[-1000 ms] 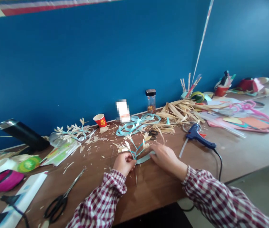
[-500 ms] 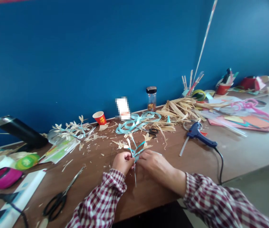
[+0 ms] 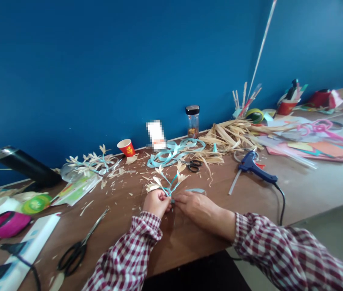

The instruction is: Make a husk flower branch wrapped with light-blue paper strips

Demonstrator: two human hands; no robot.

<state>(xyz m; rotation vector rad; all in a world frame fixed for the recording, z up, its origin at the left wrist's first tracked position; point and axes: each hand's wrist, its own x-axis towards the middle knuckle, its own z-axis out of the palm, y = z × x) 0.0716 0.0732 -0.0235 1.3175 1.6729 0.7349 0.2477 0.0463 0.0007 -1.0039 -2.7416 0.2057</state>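
Note:
My left hand (image 3: 156,203) pinches the stem of a small flower spray (image 3: 167,182), with cream husk-like petals and branches wrapped in light blue. The stem's thin lower end points down toward the table between my hands. My right hand (image 3: 196,207) is closed on a light blue ribbon strip (image 3: 198,190) right beside the stem; the strip's loose part shows behind the fingers. Beyond the spray lie a heap of blue ribbon (image 3: 171,155) and small black-handled scissors (image 3: 194,165).
A blue glue gun (image 3: 257,169) with a cord lies at right, large scissors (image 3: 77,248) at left. Dried husks (image 3: 228,135), a lidded jar (image 3: 193,123) and a red paper cup (image 3: 126,148) stand along the wall. A power strip (image 3: 28,250) is at lower left.
The flower spray has turned a little in my left hand, its branches now more upright. More of the loose ribbon shows behind my right hand. Both hands stay close together.

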